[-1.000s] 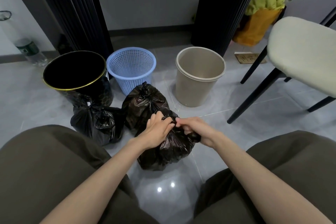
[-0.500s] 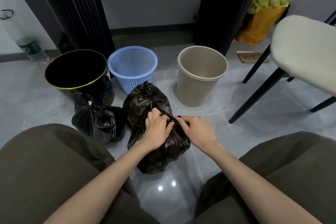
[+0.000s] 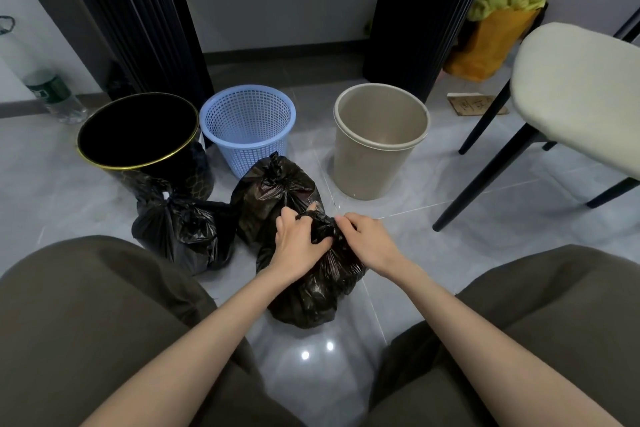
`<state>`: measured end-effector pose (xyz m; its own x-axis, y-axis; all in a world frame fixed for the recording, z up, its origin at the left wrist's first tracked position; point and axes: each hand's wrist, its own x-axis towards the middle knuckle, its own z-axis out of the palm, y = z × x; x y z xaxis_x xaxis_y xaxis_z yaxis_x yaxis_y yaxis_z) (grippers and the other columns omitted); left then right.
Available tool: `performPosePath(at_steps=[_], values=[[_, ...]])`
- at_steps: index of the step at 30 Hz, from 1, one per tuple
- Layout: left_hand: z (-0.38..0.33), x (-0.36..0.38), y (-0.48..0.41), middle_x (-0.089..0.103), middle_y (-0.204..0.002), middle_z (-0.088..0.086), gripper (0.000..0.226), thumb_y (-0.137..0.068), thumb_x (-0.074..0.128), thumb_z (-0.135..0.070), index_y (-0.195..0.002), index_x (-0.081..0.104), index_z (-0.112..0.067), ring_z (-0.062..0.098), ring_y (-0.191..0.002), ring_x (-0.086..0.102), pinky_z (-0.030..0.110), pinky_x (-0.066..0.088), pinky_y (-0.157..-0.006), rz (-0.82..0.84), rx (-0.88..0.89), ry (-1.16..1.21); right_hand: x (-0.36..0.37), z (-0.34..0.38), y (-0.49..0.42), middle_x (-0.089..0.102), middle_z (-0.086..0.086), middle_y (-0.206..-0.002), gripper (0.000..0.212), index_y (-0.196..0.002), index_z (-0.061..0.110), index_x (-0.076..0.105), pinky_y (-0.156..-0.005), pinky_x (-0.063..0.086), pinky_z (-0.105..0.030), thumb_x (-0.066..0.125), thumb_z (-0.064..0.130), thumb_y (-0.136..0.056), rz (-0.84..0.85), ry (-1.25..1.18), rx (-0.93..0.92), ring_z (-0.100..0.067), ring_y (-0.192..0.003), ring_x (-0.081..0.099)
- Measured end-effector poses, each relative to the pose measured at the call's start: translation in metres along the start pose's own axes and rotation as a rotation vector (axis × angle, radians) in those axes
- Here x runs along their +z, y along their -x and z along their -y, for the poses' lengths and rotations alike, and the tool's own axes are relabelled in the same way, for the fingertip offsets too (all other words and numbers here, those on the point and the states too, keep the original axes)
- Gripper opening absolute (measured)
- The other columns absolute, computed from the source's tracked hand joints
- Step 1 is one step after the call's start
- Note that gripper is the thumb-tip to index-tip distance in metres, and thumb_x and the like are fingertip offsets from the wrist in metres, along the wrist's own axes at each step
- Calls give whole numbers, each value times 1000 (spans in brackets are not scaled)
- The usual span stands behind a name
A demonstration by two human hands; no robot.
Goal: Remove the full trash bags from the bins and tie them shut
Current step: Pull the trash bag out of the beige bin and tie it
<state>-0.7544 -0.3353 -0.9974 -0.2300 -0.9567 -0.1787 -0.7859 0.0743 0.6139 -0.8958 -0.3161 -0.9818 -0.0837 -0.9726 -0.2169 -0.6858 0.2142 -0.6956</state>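
Three black trash bags lie on the grey tile floor between my knees and the bins. The nearest bag (image 3: 311, 291) stands in front of me; my left hand (image 3: 298, 243) and my right hand (image 3: 369, 239) both pinch its gathered neck from either side. Behind it sits a knotted bag (image 3: 273, 187), and to the left another tied bag (image 3: 180, 229). Three bins stand beyond, with no bag inside: a black bin with a gold rim (image 3: 138, 128), a blue mesh basket (image 3: 247, 125) and a beige bin (image 3: 379, 139).
A chair with a cream seat (image 3: 581, 90) and black legs stands at the right. An orange bag with yellow cloth (image 3: 498, 24) leans by the far wall. A plastic bottle (image 3: 52, 94) stands at the far left. Dark fluted columns flank the back wall.
Both hands have shifted on the nearest bag's neck, drawing closer together over the knot. The bag itself has settled slightly and the camera has tilted a little.
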Motion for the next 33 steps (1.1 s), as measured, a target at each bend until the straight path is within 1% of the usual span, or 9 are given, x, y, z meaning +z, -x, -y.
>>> performPosePath(at_steps=[2,7,11,18,21,23,28,31,33], values=[[1,-1,-3,31,-113,6,71,-80,66,-35,-141,36,-15,27,-121,29,27,28,-104,70,-25,82,-1,-3,1,47,4,-59,42,-60,23,36,-68,39,-37,39,40,-98,-5,83,-28,-25,-72,49],[3,-4,-8,37,-99,4,19,-92,49,-18,-102,58,-4,20,-110,41,22,29,-96,120,-13,195,-9,-10,6,67,-12,-85,34,-93,16,52,-72,43,-39,35,45,-98,-131,510,-184,-33,-86,59],[2,-4,-6,39,-73,-4,39,-100,37,-24,-62,43,-14,9,-71,44,30,35,-77,11,39,203,-8,-18,4,69,-8,-93,33,-104,16,52,-76,41,-39,34,43,-99,-171,659,-257,-32,-93,59],[6,3,-9,51,-59,3,41,-99,36,-28,-63,48,-13,17,-58,47,32,38,-65,-100,-129,368,-2,-18,6,71,-10,-84,27,-95,11,58,-71,44,-38,43,34,-97,-274,696,-292,-34,-88,60],[5,-4,-11,52,-65,7,26,-101,31,-17,-104,51,-34,11,-49,40,23,38,-49,-144,-338,837,-5,-19,7,69,-13,-86,33,-97,9,59,-70,44,-37,38,34,-99,-252,663,-223,-35,-89,60],[14,-12,-14,44,-64,1,36,-102,29,-15,-131,44,-30,9,-53,36,18,35,-47,-157,-391,902,-10,-23,3,67,-17,-86,34,-96,9,58,-67,43,-38,36,34,-100,-205,516,-131,-38,-87,60],[15,-11,-9,62,-104,0,34,-99,37,-14,-121,62,-19,13,-96,58,23,45,-87,33,-240,707,-12,-27,1,69,-16,-89,34,-87,9,62,-72,49,-39,39,32,-98,18,487,-61,-36,-87,61],[7,-9,-4,46,-129,11,37,-86,60,-19,-121,61,-32,24,-126,38,29,31,-106,180,-117,408,-16,-25,-1,67,-9,-70,37,-69,9,57,-66,45,-30,41,27,-97,255,300,164,-23,-69,58],[4,-10,2,34,-120,10,53,-76,72,-33,-124,53,-46,29,-127,24,33,21,-111,272,-25,123,-21,-17,-1,58,-3,-59,33,-69,12,52,-55,40,-25,44,27,-97,372,-47,362,-15,-52,46]])
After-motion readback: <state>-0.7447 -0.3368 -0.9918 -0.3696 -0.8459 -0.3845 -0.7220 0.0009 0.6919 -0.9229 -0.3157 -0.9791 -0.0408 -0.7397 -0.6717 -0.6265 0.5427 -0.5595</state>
